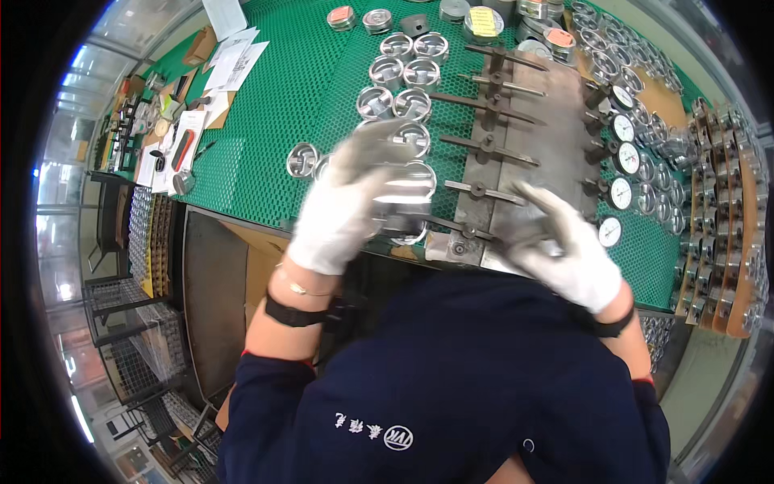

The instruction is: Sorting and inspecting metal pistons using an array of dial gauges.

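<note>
Both my hands wear white gloves. My left hand [339, 206], blurred by motion, reaches in from the left over the columns of pistons. Its fingers appear closed on a smeared, shiny metal piston [407, 214]. My right hand [576, 258] hovers over the near end of the grey metal plate [548, 105], fingers bent and spread apart. A blurred grey patch shows between its thumb and forefinger; whether that is a part or the plate, I cannot tell. Beside the plate's left edge stands a row of dark crossbars [488, 149] on posts.
Several dial gauges [626, 157] line the plate's right side. More pistons [422, 73] stand on the green mat [274, 105]. Stacked trays of pistons [721, 218] rise at the far right. Papers [234, 64] and a red-and-black tool [184, 149] lie at the left.
</note>
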### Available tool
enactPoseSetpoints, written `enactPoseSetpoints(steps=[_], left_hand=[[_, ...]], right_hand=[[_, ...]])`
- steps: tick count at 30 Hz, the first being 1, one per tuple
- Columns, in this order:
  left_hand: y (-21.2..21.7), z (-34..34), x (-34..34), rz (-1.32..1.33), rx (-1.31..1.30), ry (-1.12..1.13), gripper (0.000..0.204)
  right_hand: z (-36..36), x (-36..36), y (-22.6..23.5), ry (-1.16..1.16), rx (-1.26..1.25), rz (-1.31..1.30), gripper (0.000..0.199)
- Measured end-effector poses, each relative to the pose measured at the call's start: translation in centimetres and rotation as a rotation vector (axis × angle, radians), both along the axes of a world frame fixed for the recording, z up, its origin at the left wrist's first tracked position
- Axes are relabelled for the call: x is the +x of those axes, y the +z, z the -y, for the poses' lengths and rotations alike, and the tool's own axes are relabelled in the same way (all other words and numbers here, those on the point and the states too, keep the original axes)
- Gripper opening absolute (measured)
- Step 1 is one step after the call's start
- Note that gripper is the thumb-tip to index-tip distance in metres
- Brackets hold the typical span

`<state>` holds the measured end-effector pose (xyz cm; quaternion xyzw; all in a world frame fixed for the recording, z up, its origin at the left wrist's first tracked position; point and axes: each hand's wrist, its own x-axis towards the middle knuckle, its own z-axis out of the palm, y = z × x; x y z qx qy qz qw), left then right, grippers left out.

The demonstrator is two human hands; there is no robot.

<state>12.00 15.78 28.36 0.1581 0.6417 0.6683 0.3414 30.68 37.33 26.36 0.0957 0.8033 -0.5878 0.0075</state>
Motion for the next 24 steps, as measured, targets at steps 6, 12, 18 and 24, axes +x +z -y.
enactPoseSetpoints(steps=[6,12,18,24], left_hand=[[-2.5,-6.3,4.9,0.158,0.147,-0.415,0.064],[-6.3,-7.7,4.6,-1.206,-0.229,-0.658,0.071],[-8.7,-11.8,7.3,-1.400,-0.218,-0.574,0.087],[-9.6,-13.1,8.1,-1.304,-0.320,-0.612,0.097]], right_hand=[[-1.0,1.0,-4.0,-0.108,0.056,-0.103,0.105],[-4.0,2.6,-5.6,-0.019,0.674,0.071,0.096],[-3.9,4.9,-6.6,-0.132,0.682,-0.083,0.088],[-3.8,8.3,-6.4,-0.304,0.030,0.368,0.073]])
